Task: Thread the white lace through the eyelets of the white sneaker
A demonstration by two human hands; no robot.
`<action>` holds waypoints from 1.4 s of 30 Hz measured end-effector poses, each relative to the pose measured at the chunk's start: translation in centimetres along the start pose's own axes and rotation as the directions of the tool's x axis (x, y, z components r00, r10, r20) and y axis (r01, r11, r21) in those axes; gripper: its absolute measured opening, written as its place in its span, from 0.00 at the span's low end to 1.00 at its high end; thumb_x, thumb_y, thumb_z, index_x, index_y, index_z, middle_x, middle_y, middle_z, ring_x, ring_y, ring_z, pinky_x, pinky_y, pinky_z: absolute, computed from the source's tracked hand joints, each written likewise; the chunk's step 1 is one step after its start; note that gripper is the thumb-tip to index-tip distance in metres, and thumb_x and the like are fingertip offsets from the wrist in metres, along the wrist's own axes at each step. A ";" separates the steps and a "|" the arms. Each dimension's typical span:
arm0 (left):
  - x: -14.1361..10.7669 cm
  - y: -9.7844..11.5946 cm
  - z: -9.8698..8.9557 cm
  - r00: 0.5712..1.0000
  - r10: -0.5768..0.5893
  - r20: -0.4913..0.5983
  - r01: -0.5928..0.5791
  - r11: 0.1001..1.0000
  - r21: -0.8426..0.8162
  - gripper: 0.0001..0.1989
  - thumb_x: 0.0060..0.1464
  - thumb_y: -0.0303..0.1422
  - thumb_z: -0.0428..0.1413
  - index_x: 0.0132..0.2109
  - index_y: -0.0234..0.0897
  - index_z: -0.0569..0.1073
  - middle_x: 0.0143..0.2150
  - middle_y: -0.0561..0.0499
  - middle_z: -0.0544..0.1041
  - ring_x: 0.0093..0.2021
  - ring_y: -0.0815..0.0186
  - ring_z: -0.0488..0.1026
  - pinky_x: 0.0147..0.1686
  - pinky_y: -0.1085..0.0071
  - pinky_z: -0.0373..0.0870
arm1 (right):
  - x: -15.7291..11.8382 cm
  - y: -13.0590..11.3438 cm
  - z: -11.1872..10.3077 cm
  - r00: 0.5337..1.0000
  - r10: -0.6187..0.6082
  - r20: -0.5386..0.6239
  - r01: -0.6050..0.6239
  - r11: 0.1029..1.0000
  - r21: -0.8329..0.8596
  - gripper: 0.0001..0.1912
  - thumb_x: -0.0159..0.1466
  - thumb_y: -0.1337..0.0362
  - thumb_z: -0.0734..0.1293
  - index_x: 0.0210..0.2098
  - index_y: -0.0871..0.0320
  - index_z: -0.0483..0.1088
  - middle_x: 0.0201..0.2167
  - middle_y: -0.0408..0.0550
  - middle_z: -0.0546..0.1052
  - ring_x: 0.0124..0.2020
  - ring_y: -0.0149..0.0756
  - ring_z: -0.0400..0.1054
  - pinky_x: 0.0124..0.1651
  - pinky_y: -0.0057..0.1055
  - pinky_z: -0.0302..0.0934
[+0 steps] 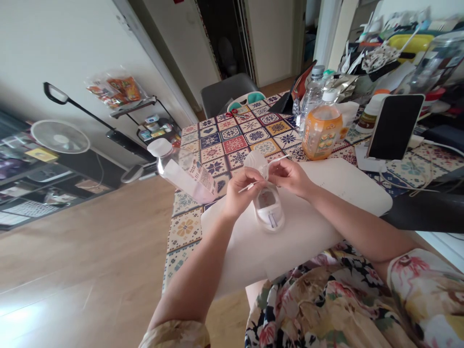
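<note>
- While the white shoe (271,218) rests toe toward the near edge on the white mat (315,237), the left hand (243,191) and right hand (290,178) meet just above its tongue and opening.
- The left hand pinches the white lace (278,159) between thumb and fingers, a short length jutting out across its fingers.
- The right hand, fingers curled, also grips the lace; a loose length sticks up beside it toward the far right.
- Both forearms reach in from the near side and converge, the fingertips almost touching.
- The fingers hide the knot area and part of the lacing; exactly how the strands cross is hard to make out.
- On the patterned tabletop (186,227), a large clear bottle (188,176) leans at left; an orange-labelled bottle (322,133) stands at far right, near a propped phone (395,126).
</note>
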State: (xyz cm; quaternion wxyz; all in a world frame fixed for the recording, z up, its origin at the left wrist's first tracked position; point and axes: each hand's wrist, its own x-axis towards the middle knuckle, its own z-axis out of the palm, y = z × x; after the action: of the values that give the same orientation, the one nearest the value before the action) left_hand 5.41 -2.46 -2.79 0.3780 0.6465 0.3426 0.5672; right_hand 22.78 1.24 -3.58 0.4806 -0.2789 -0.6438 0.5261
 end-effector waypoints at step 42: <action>0.0 -0.4 0.6 0.961 -0.239 -0.137 0.205 0.953 -0.223 0.14 0.44 0.40 0.68 0.30 0.35 0.74 0.25 0.54 0.75 0.26 0.72 0.71 0.30 0.74 0.69 | -0.6 -0.1 -0.4 0.966 -0.244 0.085 0.257 0.932 -0.256 0.10 0.64 0.54 0.67 0.38 0.54 0.72 0.32 0.46 0.73 0.28 0.31 0.61 0.28 0.28 0.55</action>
State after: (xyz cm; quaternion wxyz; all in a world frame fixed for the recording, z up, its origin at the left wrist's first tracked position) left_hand 5.98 -2.33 -3.17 0.4756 0.5127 0.3818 0.6043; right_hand 23.41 0.91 -3.70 0.4854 -0.2427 -0.7508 0.3766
